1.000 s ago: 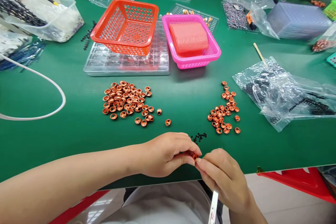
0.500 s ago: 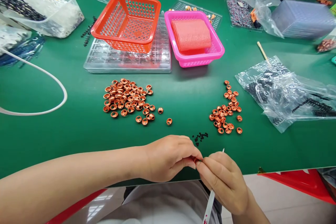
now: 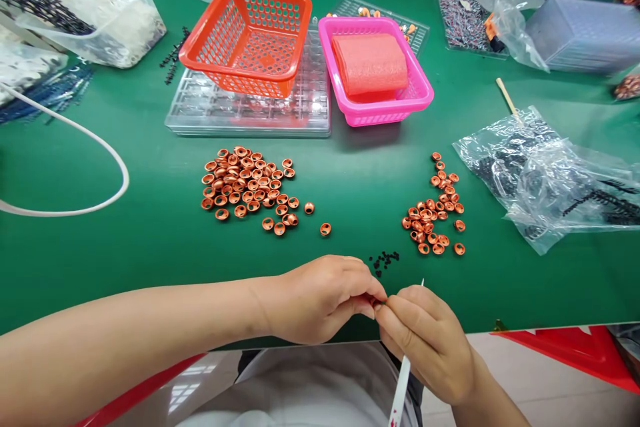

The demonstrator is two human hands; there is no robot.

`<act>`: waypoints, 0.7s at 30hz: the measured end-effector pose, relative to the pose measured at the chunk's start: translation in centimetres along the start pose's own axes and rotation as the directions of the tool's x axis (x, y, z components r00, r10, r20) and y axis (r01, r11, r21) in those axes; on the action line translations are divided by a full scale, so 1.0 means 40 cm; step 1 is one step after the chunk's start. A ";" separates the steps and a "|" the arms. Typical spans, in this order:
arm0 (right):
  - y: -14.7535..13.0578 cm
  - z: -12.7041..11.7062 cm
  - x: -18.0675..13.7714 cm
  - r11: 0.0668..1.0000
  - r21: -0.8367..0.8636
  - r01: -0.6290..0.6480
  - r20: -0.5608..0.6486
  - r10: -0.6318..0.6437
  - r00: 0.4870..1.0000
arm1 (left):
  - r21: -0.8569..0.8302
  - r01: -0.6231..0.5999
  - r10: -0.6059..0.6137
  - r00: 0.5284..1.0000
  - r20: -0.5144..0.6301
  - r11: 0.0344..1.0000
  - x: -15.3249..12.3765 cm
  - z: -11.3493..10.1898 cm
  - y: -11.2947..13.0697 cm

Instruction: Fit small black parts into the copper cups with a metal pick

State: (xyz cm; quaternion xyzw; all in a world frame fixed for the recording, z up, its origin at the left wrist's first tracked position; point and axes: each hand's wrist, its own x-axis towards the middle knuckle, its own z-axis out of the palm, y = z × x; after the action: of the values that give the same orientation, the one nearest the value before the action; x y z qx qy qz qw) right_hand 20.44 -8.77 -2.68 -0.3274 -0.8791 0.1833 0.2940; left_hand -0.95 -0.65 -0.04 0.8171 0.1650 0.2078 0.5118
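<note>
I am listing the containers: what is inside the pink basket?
The pink basket holds a folded red mesh sheet. Anything beneath it is hidden.

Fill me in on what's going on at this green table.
A person's left hand and right hand meet at the near table edge, fingertips pinched together on something too small to make out. The right hand also holds a thin white tool. Beyond them lie a few tiny black bits, a large pile of copper cups and a smaller pile. An orange basket and pink basket sit farther back.
</note>
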 end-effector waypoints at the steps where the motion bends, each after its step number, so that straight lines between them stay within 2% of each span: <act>1: -0.001 0.000 0.002 1.000 0.011 -0.010 0.000 0.010 1.000 | 0.000 0.001 -0.001 1.000 -0.001 1.000 0.000 -0.001 0.000; 9: -0.006 -0.012 0.025 0.999 -0.021 -0.048 0.138 0.050 0.989 | -0.001 0.042 -0.042 0.999 0.024 0.999 0.001 -0.001 0.000; 12: -0.003 -0.015 0.034 0.996 -0.034 -0.079 0.137 0.083 0.987 | -0.016 0.093 -0.093 0.995 0.032 0.996 0.003 -0.002 0.002; 16: -0.008 -0.018 0.038 0.989 0.076 -0.129 -0.059 0.133 0.989 | -0.141 0.193 -0.189 0.981 0.040 0.971 0.014 -0.015 0.009; 21: -0.023 -0.020 0.035 0.954 0.228 -0.192 -0.304 0.258 0.917 | -0.363 0.338 -0.317 0.941 0.118 0.868 0.023 -0.029 0.016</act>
State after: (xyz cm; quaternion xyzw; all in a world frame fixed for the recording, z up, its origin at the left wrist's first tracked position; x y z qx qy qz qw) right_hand 19.65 -8.35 -1.05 -0.4225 -0.7515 0.2434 0.4444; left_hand -0.72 0.42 1.17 0.6687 0.2439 0.1234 0.6915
